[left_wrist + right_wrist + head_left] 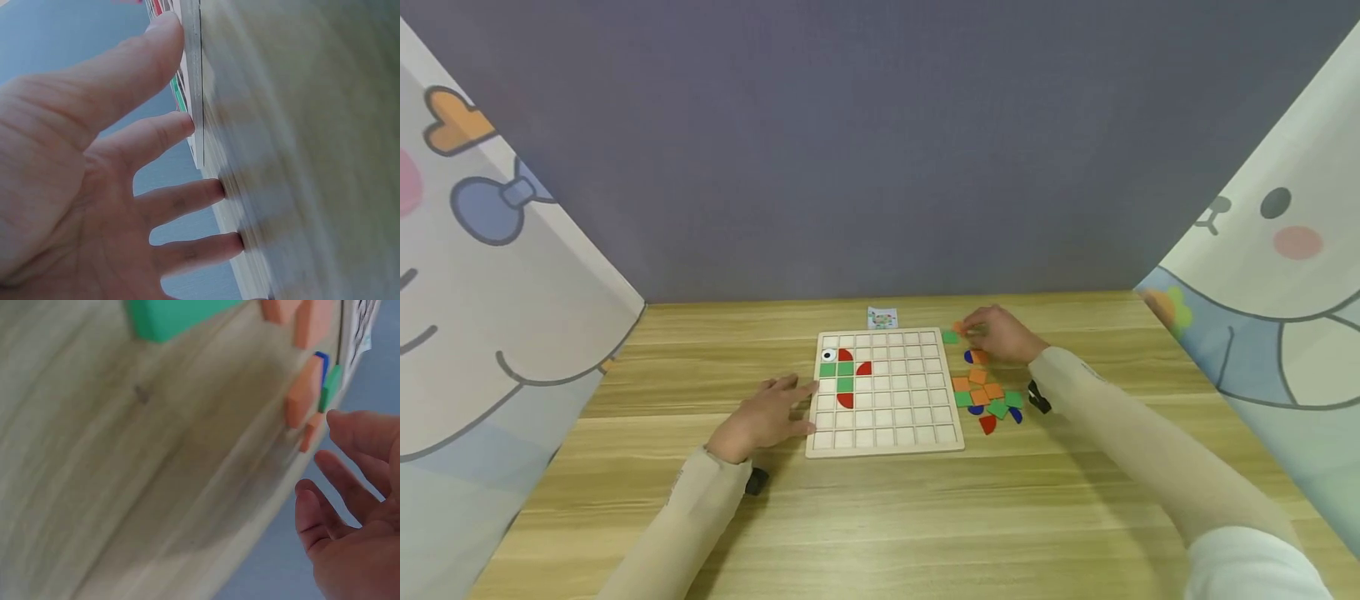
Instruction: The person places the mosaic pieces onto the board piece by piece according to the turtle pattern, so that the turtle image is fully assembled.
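Note:
A wooden grid board (880, 436) lies on the table, with a white eye tile (828, 355), green squares (845, 384) and red quarter-circle tiles (846, 401) in its left cells. My left hand (763, 421) rests at the board's left edge, fingers spread; in the left wrist view the thumb and a fingertip (187, 123) touch the board's side. Beyond the board's right edge, my right hand (1000, 333) reaches over the table, its fingertips right at an orange tile (957, 327). In the right wrist view, that hand's fingers (340, 478) are loosely bent and apart.
Right of the board lies a loose pile of orange squares (981, 397), green squares (997, 408), blue rounded pieces (1016, 415) and a red quarter-circle (988, 425). A small picture card (882, 318) is behind the board. A grey partition (880, 167) rises at the table's back.

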The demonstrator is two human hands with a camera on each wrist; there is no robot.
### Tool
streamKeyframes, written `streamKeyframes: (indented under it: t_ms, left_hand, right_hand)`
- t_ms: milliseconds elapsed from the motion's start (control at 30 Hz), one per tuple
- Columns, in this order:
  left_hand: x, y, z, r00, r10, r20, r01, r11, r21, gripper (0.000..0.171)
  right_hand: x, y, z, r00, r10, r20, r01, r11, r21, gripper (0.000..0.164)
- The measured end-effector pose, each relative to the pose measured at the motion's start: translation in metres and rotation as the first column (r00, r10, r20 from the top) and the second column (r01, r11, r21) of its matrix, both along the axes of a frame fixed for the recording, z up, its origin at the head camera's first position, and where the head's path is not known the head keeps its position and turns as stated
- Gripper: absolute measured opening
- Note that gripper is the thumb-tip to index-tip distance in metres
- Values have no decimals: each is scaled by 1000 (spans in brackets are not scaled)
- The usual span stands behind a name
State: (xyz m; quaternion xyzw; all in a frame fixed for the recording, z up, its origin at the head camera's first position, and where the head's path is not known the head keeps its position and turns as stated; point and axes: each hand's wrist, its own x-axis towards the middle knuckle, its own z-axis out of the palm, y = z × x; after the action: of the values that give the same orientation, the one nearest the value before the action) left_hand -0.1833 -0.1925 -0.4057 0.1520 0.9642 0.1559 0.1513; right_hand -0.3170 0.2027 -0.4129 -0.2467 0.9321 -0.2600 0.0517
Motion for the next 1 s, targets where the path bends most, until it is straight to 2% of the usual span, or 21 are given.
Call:
streamKeyframes:
  t_ms: [133,267,367,600,700,767,933,1000]
  left_hand:
    - [0,1,-1,1000,-3,2,3,1000,6,70]
    - [-1,2,-1,1000,-8,-3,8,1000,7,70]
    - [-1,3,0,1000,-8,-5,8,1000,7,70]
    - [0,1,-1,1000,-6,-7,6,1000,-1,70]
    - [1,0,-1,1000,0,-2,0,1000,3,70]
    - [1,-1,-1,1000,4,2,-4,1000,5,70]
    - [1,0,1,1000,2,0,-2,1000,9,69]
    - [1,0,1,1000,1,-2,-1,1000,8,69]
  right_hand:
    - [-7,2,-5,999,7,38,-8,1000,21,27]
    - [-7,3,-5,994,-86,65,85,996,19,23]
    - [-5,3,-4,988,-147,40,147,989,14,17]
    - [-3,-5,-1,988,-150,-23,149,988,-40,15]
    - [3,-20,6,995,-71,-64,67,996,-66,14]
    - [10,-34,11,994,31,-107,-38,997,-63,14]
    - [38,-74,16,948,267,-172,-275,961,-30,15]
    - [47,-89,16,933,314,-174,-322,947,-14,15]
